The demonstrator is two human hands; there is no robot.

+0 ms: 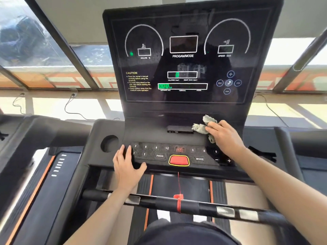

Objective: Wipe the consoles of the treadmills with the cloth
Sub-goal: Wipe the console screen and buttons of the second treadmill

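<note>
A black treadmill console point(185, 106) fills the middle of the view, with a lit display panel above and a button strip point(168, 152) below. My right hand point(224, 137) presses a crumpled grey cloth point(203, 127) onto the console's shelf, right of a small black slot. The cloth sticks out past my fingers to the left and above. My left hand point(127, 165) rests on the left end of the button strip, fingers spread over its front edge.
A red stop button point(179, 160) sits at the strip's centre, with a red safety cord down to a clip on the black handlebar point(185, 204). A round cup holder point(109, 143) lies left. Another treadmill's rail point(35, 174) stands at left; windows behind.
</note>
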